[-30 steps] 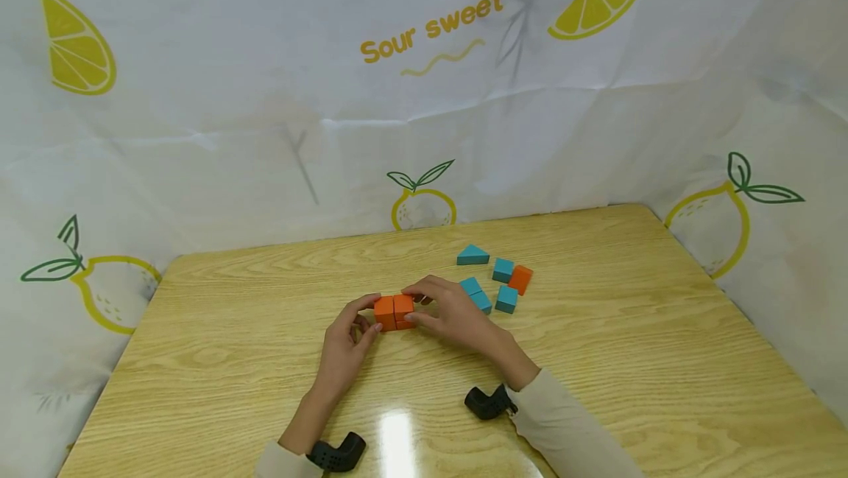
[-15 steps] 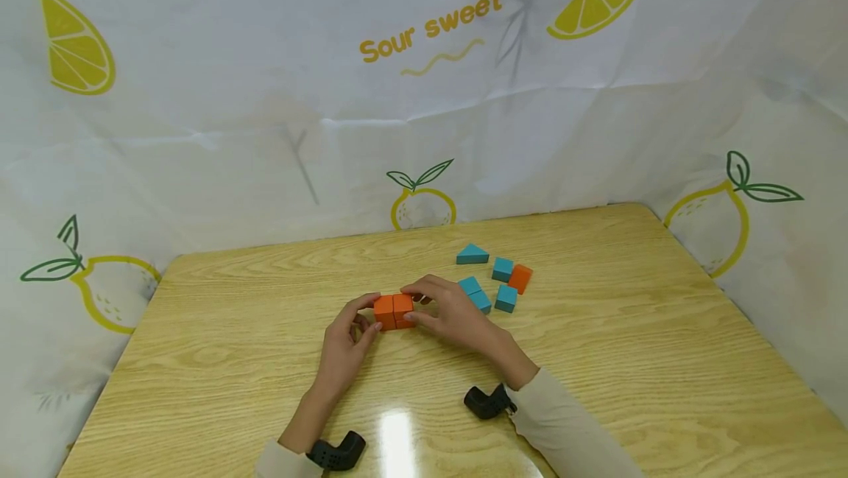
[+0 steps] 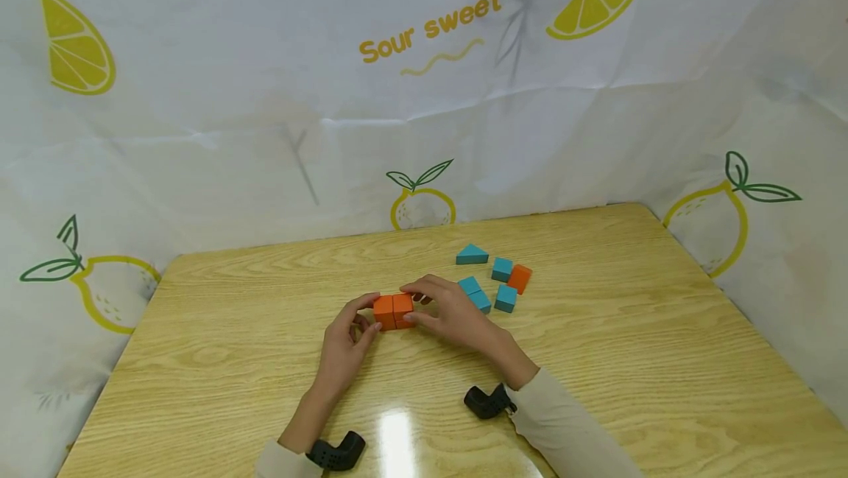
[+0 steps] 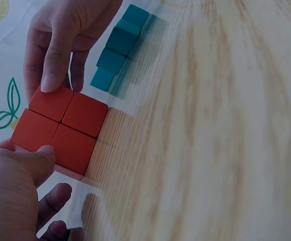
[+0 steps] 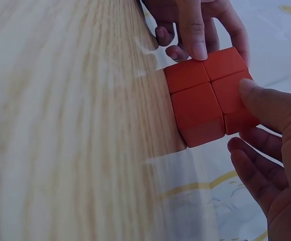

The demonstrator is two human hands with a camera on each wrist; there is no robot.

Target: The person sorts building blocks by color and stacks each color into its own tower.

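Observation:
Several orange cube blocks (image 3: 384,310) stand on the table as a two-by-two wall, two side by side and two high. My left hand (image 3: 342,349) pinches the wall's left end; its thumb (image 4: 46,150) lies near the seam between upper and lower cubes. On the other end, my right hand (image 3: 460,321) grips the upper right cube (image 5: 231,94), with its thumb (image 5: 253,95) on the near face. In the right wrist view the cubes sit close together, with thin seams between them. The fingers behind the wall are partly hidden.
Beyond my right hand lie two adjoining teal blocks (image 3: 478,298), partly covered by it. Further right are a teal cube (image 3: 506,299), another teal cube (image 3: 502,269) and an orange block (image 3: 520,279). A teal triangular block (image 3: 472,255) sits behind them. A printed cloth (image 3: 265,132) borders the table.

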